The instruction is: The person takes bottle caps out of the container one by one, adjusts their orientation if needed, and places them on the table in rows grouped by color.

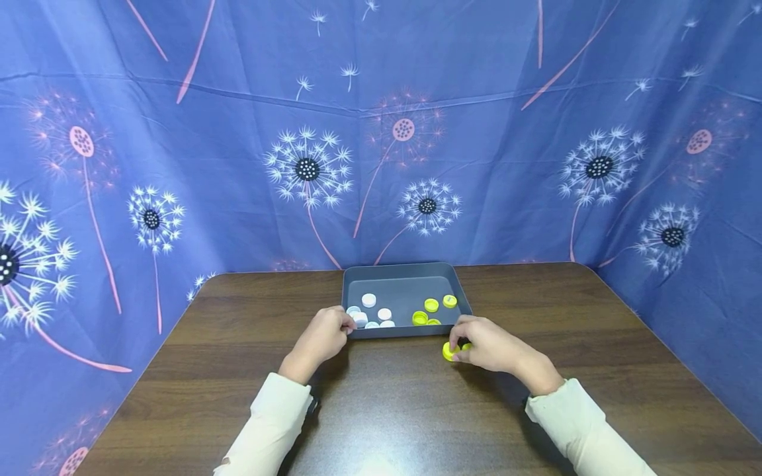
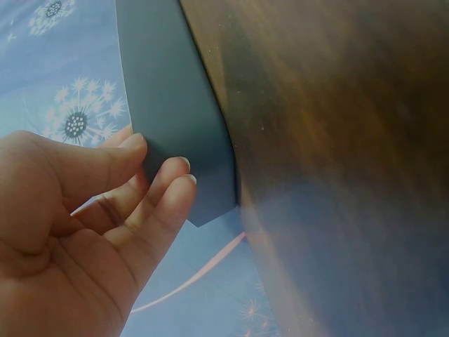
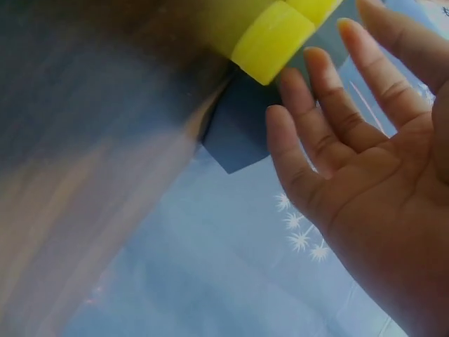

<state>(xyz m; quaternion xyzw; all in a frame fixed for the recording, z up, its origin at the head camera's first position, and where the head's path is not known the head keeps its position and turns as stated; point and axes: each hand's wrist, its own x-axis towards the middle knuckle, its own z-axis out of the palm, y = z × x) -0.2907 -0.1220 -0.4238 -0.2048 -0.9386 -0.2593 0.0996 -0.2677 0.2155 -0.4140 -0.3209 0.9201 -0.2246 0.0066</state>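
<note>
A dark grey tray (image 1: 387, 332) stands at the far edge of the table. My left hand (image 1: 323, 336) pinches its rim at the front left corner. In the left wrist view the thumb (image 2: 133, 142) lies at the rim and other fingertips are against the outer wall. White bottle caps (image 1: 368, 301) are in the tray's left half, yellow bottle caps (image 1: 431, 305) in its right half. Just outside the front right corner, my right hand (image 1: 485, 340) pinches a yellow bottle cap (image 1: 449, 352) by its right side. Another yellow cap (image 3: 273, 42) is beneath that hand, partly hidden.
Brown wooden table (image 1: 381, 396) surface extends around the tray, with light glare near the front. A blue curtain (image 1: 494, 132) with dandelion prints hangs behind and at both sides, close behind the tray.
</note>
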